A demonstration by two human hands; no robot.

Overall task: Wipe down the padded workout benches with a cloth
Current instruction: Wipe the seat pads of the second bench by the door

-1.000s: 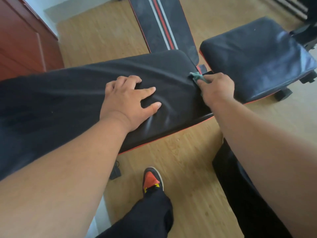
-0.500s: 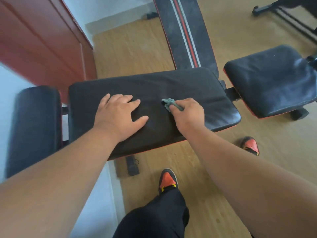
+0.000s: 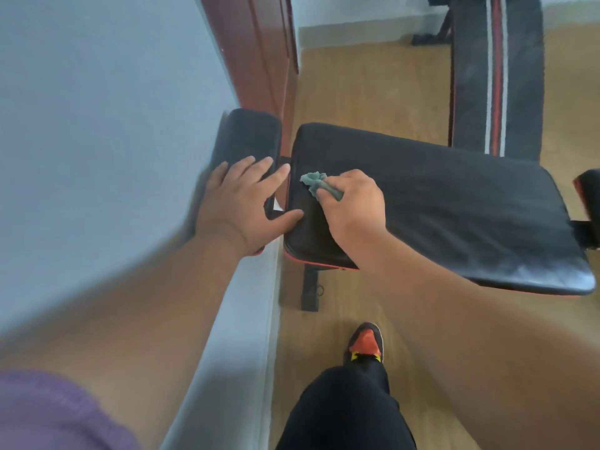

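Cloth, small and green, sits bunched against the left end of the long black bench pad, and the right hand clenches around it, fingers curled tight, pressing it onto the padding. Left hand lies flat with fingers spread, released, resting on the smaller black pad by the wall, its thumb reaching across the gap onto the long pad's edge. Beyond, a striped bench runs away over the wooden floor. One orange-and-black shoe stands below.
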